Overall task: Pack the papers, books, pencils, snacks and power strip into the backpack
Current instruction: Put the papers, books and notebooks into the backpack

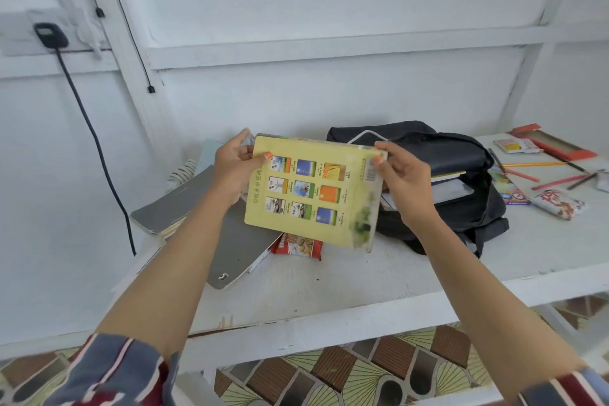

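Note:
I hold a yellow book (313, 193) with small pictures on its cover above the white table (329, 283), just left of the black backpack (458, 181). My left hand (235, 168) grips its upper left corner, and my right hand (407, 183) grips its upper right corner. The backpack lies open with books or papers showing inside. Grey notebooks (184, 204) lie to the left. A red snack packet (298, 245) peeks out under the book. Pencils (540, 175) and a red-white snack packet (558, 204) lie at the right. A white coiled cord (183, 170) shows behind the notebooks.
An orange box lid (553, 142) and a small card pack (515, 146) sit at the far right. A colourful pencil box (509, 189) lies beside the backpack. A black plug and cable (89, 122) hang on the left wall. The wall stands close behind the table.

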